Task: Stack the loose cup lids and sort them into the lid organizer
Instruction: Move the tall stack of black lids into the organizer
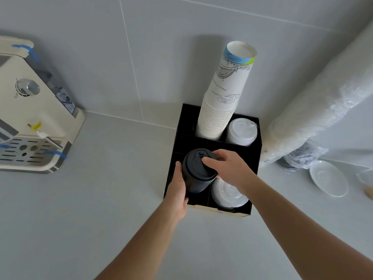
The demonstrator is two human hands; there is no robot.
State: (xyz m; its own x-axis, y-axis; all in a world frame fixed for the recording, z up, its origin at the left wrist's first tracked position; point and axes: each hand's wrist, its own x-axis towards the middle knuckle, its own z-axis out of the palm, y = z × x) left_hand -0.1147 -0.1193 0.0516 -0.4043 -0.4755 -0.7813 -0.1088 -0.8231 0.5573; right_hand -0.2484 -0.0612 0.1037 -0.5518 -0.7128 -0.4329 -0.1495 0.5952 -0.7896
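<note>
A black lid organizer (pixel 253 164) with four compartments stands on the grey counter against the tiled wall. A stack of black cup lids (pixel 196 174) sits in its front left compartment, rising above the rim. My left hand (pixel 177 190) grips the stack's left side. My right hand (pixel 228 168) holds the top of the stack, thumb on the uppermost lid and fingers curled over its far edge. White lids (pixel 227 196) fill the front right compartment, partly hidden by my right wrist. More white lids (pixel 242 131) fill the back right one.
A tall stack of printed paper cups (pixel 224 93) rises from the organizer's back left compartment. A long plastic-wrapped sleeve of cups (pixel 314 102) leans at the right. A white saucer (pixel 329 178) lies beside it. A cream coffee machine (pixel 34 110) stands at the left.
</note>
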